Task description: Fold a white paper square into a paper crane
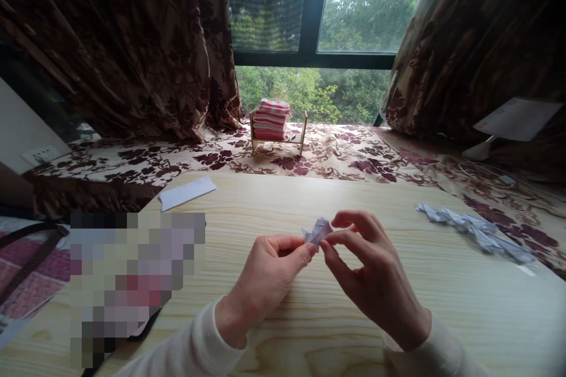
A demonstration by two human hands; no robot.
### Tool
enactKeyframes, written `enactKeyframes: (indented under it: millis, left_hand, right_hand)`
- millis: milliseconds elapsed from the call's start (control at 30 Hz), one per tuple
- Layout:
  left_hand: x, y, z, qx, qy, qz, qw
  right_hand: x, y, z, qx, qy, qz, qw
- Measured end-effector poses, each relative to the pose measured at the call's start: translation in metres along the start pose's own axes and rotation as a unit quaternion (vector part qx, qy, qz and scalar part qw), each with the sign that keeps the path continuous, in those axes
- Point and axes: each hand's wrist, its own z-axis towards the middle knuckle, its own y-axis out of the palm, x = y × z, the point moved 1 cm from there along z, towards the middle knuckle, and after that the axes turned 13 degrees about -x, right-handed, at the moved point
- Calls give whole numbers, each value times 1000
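A small piece of folded white paper (320, 230) is held up above the wooden table (265, 200), between my two hands. My left hand (269, 277) pinches its lower left edge between thumb and index finger. On the other side my right hand (371, 265) has its fingertips closed on the paper's right edge, with the fingers bent. The exact shape of the folds is hard to make out, since fingertips cover part of it.
Several folded white paper pieces (477, 228) lie in a row at the table's right. A flat paper strip (188, 192) rests at the far left, behind a pixelated area. Beyond the table, a small wooden rack (304, 129) holds stacked striped cloths (270, 119). A lamp (515, 121) stands at right.
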Motion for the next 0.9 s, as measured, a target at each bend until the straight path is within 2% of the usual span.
enactKeyframes:
  millis: [200, 433, 533, 600, 633, 700, 800, 900]
  left_hand:
    - [0, 0, 0, 45, -17, 7, 999]
    - [-2, -2, -1, 62, -13, 41, 997]
    - [-2, -4, 0, 79, -17, 44, 996]
    - [-2, -5, 1, 93, -10, 29, 995]
    - [-2, -5, 1, 98, -4, 21, 995]
    - [-2, -5, 1, 102, 10, 11, 995]
    - [-2, -3, 1, 93, 28, 16, 995]
    - [-4, -1, 0, 83, 46, 35, 995]
  right_hand:
    - [-1, -1, 1, 5, -6, 20, 1000]
    - [2, 2, -1, -13, 12, 1, 1000]
    - [7, 1, -1, 10, 40, 21, 999]
    - [9, -1, -1, 26, 90, 57, 994]
    - [10, -1, 0, 17, 122, 88, 988]
    - [8, 0, 2, -39, 187, 179, 965]
    - [0, 3, 6, -132, 243, 337, 900]
    - [-6, 5, 8, -137, 264, 430, 852]
